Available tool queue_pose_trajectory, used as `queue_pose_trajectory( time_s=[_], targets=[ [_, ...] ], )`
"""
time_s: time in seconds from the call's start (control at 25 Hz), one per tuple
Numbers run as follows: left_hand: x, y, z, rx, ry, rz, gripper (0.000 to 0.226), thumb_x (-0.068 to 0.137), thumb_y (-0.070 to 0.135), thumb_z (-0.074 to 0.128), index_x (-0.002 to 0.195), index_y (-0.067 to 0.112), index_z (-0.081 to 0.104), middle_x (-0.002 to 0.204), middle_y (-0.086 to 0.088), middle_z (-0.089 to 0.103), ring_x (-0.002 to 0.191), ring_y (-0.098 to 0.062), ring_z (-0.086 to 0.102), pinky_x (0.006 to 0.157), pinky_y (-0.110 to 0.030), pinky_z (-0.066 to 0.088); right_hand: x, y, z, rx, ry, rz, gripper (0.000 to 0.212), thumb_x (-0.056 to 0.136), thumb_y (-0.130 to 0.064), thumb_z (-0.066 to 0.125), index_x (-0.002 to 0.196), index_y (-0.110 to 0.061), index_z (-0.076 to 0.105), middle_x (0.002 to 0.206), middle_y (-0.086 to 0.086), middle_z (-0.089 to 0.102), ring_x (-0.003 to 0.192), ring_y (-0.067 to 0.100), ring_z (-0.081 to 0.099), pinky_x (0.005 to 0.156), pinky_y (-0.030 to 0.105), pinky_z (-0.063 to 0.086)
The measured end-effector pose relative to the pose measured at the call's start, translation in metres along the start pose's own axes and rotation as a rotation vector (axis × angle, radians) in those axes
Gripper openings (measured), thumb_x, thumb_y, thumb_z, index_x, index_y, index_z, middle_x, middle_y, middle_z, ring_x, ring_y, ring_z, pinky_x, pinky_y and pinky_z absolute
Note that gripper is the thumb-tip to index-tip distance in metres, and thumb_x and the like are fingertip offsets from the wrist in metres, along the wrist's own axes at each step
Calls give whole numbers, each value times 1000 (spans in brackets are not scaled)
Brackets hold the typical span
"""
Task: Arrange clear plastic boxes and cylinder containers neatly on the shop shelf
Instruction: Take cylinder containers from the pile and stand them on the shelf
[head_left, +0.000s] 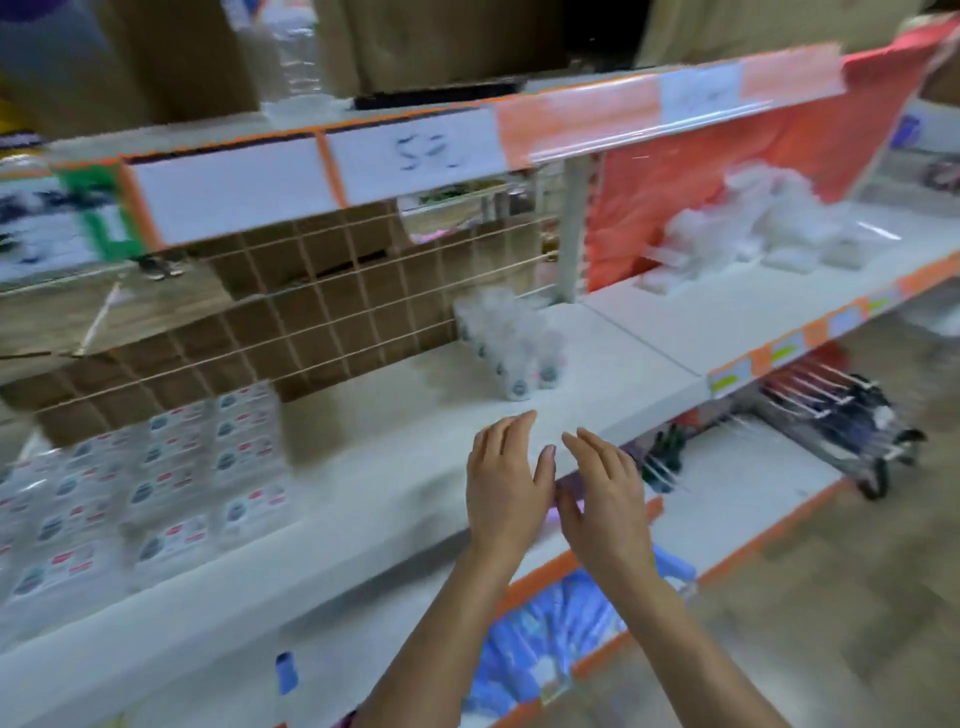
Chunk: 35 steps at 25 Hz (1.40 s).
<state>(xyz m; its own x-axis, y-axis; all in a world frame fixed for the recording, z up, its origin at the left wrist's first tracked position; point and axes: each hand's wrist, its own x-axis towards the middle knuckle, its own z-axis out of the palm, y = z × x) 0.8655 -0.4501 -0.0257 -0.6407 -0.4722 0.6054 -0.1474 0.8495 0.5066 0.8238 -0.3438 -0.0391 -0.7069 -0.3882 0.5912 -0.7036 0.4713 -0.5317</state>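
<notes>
Head view: left hand (506, 491) and right hand (608, 501) hover empty, fingers straight, over the shelf (395, 467) front. Cylinder containers (506, 348) cluster just beyond, with clear boxes (156, 483) stacked at the left. This seems a pause between placements; the next move calls for reaching to the cylinders.

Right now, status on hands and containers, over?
Left hand and right hand open, empty, above shelf front. Cylinders clustered mid-shelf, untouched; boxes stacked left. Nothing between hands and cylinders.

white shelf (374, 441) edged in orange, wire grid back (311, 317), wood-look floor (857, 597) at right
</notes>
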Motion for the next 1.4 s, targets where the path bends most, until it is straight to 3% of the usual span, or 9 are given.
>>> queue_pose_trajectory(
  time_s=[0.24, 0.44, 0.72, 0.84, 1.08, 1.4],
  targets=[
    [10, 85, 85, -115, -92, 68, 44, 83, 36, 46, 115, 12, 62, 110, -4, 65, 102, -23, 55, 92, -30, 40, 16, 89, -63, -83, 73, 98, 44, 75, -21, 48, 113, -4, 61, 119, 11, 61, 110, 24, 51, 94, 31, 38],
    [32, 127, 139, -136, -209, 140, 54, 80, 40, 44, 124, 11, 57, 118, -5, 61, 108, -24, 54, 95, -33, 43, 30, 146, -92, -158, 156, 181, 45, 72, -19, 53, 114, -4, 60, 117, 14, 62, 107, 23, 47, 92, 28, 34],
    [93, 157, 234, -180, -278, 155, 49, 82, 34, 53, 126, 12, 56, 121, -5, 59, 110, -26, 54, 95, -36, 45, 91, 233, -100, -200, 163, 277, 50, 71, -5, 71, 119, -7, 58, 124, 12, 58, 111, 28, 50, 95, 31, 37],
    [138, 164, 275, -185, -250, 149, 55, 80, 39, 46, 126, 11, 55, 122, -6, 58, 110, -26, 54, 94, -35, 44, 137, 269, -95, -200, 135, 273, 51, 70, -2, 70, 119, -4, 58, 124, 17, 57, 114, 35, 52, 96, 41, 42],
    [206, 181, 339, -179, -289, 163, 48, 83, 23, 65, 128, 11, 54, 125, -7, 56, 114, -27, 51, 96, -36, 41, 204, 331, -85, -179, 137, 311, 48, 72, -6, 63, 120, -4, 57, 128, 19, 53, 116, 39, 50, 98, 46, 39],
    [245, 206, 426, -150, -388, 138, 56, 84, 42, 47, 131, 13, 52, 128, -5, 54, 116, -25, 48, 98, -34, 39, 259, 415, -93, -180, 121, 399, 50, 75, -3, 67, 123, -5, 55, 134, 18, 49, 123, 37, 44, 103, 39, 32]
  ],
)
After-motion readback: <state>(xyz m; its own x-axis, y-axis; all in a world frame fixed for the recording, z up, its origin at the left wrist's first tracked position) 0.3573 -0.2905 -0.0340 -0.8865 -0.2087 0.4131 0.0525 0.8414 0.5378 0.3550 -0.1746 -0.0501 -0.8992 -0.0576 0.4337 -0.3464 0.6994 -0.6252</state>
